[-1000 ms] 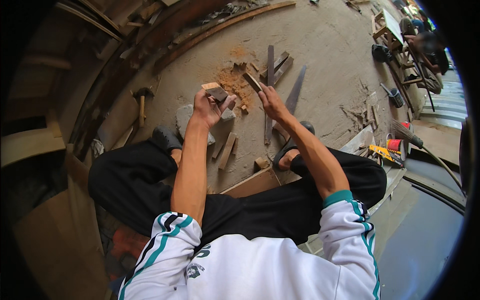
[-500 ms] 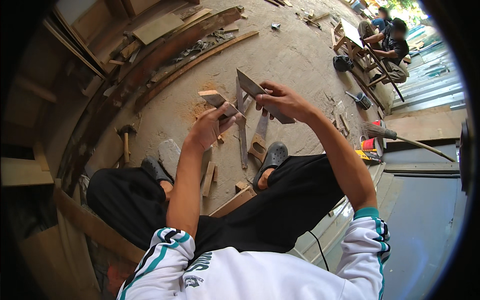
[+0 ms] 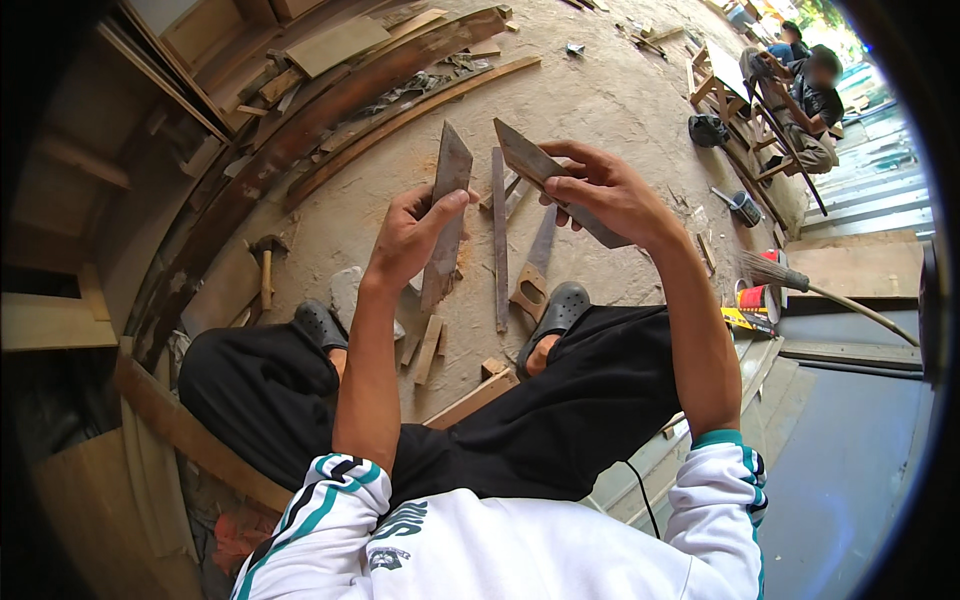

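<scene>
My left hand (image 3: 412, 238) grips a flat wooden piece (image 3: 452, 165) with slanted ends, held nearly upright with the thumb across its face. A second wooden piece (image 3: 522, 158), also cut at a slant, is pinched between the thumb and fingers of my right hand (image 3: 622, 198). It tilts down to the right. The two pieces are close together but apart, above the floor. Below them lie a long narrow wooden strip (image 3: 500, 250) and a handsaw (image 3: 528, 294) with a wooden handle, near my right foot.
Small wood offcuts (image 3: 430, 350) lie between my feet. A hammer (image 3: 266, 278) rests at the left, near curved timber (image 3: 400, 70). On the right are a broom (image 3: 775, 270), a can (image 3: 757, 300) and a dark bucket (image 3: 745, 207). Two people sit at the far right near a small table (image 3: 722, 72).
The piece in my left hand has turned from lying slanted to nearly upright, its broad face showing. My right hand has shifted slightly rightward with its piece. The view has moved a little.
</scene>
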Motion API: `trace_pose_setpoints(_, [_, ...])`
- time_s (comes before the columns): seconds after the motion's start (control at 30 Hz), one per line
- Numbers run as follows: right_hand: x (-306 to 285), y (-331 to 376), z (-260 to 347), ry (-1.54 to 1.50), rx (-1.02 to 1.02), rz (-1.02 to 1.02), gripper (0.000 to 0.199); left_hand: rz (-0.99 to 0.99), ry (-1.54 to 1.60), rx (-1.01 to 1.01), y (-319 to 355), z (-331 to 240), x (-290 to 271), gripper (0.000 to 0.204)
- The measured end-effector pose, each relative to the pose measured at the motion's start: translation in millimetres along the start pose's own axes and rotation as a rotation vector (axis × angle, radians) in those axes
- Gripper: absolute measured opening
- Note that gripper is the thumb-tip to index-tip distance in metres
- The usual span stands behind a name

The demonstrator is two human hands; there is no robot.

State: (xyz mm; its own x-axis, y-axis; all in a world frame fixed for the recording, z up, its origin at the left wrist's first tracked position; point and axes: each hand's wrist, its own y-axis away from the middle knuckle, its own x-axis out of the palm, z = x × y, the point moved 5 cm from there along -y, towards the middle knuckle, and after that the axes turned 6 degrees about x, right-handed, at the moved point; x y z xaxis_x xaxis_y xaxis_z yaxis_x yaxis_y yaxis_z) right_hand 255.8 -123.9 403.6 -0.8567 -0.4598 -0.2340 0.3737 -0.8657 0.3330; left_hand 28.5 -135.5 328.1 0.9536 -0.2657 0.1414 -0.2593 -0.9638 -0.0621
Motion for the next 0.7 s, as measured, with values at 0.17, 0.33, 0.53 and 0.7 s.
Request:
trace_pose_setpoints(0.17, [11.8, -7.7, -0.2, -0.009, -0.048, 0.018, 0.041, 0.064, -0.028, 0.037, 2.2, 1.3, -3.9, 0.030])
trace_pose_setpoints(0.33, [18.6, -2.7, 9.7, 0.013, -0.003, 0.043, 0.041, 0.046, -0.013, 0.134, 3.9, -10.5, 7.1, 0.031])
trace_pose_setpoints(0.53, [21.1, -2.8, 4.8, 0.029, -0.027, 0.044, 0.045, 0.057, -0.024, 0.130, 5.8, -12.9, 10.7, 0.032])
trace_pose_setpoints(0.7, [20.1, -3.0, -0.8, 0.040, -0.056, 0.037, 0.044, 0.085, -0.130, 0.069, 5.0, -11.4, 8.6, 0.035])
